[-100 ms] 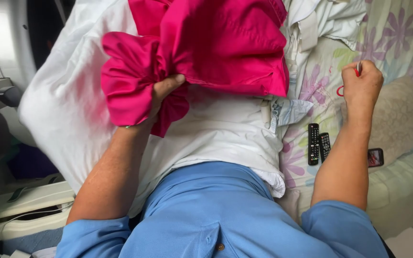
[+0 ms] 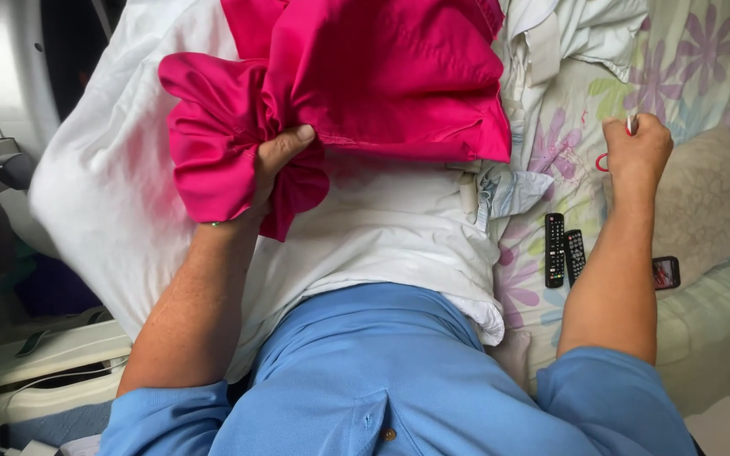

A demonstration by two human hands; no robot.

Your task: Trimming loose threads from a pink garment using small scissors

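Fingers of the left hand (image 2: 274, 160) bunch pink cloth (image 2: 365, 76) over white sheets (image 2: 382, 228); right hand (image 2: 635, 152) pinches a red-handled tool (image 2: 606, 160) above two remotes (image 2: 563, 249).

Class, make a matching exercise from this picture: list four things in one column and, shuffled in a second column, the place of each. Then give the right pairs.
Things:
1. pink garment
2. two black remote controls
3. phone
4. small red-handled tool

Places:
A. gripped in the right hand
B. bunched in the left hand, over the white pillow
C. side by side on the floral sheet
D. partly hidden just behind the right forearm

Pairs: 1-B, 2-C, 3-D, 4-A
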